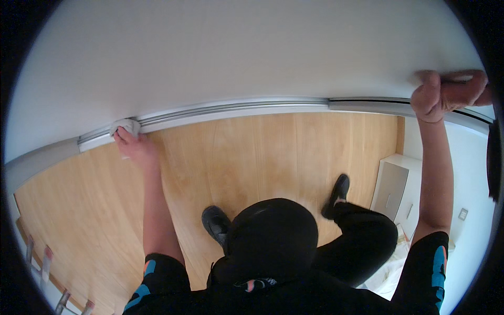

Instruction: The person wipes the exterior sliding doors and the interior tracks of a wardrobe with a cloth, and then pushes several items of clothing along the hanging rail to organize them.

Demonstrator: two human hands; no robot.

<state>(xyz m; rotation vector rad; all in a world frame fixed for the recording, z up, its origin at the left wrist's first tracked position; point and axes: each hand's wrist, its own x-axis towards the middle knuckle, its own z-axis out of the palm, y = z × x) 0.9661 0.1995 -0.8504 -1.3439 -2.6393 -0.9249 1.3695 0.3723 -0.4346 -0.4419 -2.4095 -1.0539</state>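
Observation:
A crumpled white cloth [126,125] is bunched in my left hand [136,147], pressed onto a metal sliding-door track [232,107]. The track runs along the edge of a broad white surface [236,47]. On the far right, my right hand [449,94] is raised at the rail, over a grey strip [368,105] that continues the track. Its fingers are bent and partly blurred, and whether anything is in them cannot be told.
Light wood flooring [256,157] lies below, with my black shoes [216,224] on it. A white drawer cabinet [395,187] stands right, near a wall socket [463,214] and pale crumpled material [388,271]. Metal legs with reddish ends [46,264] show lower left.

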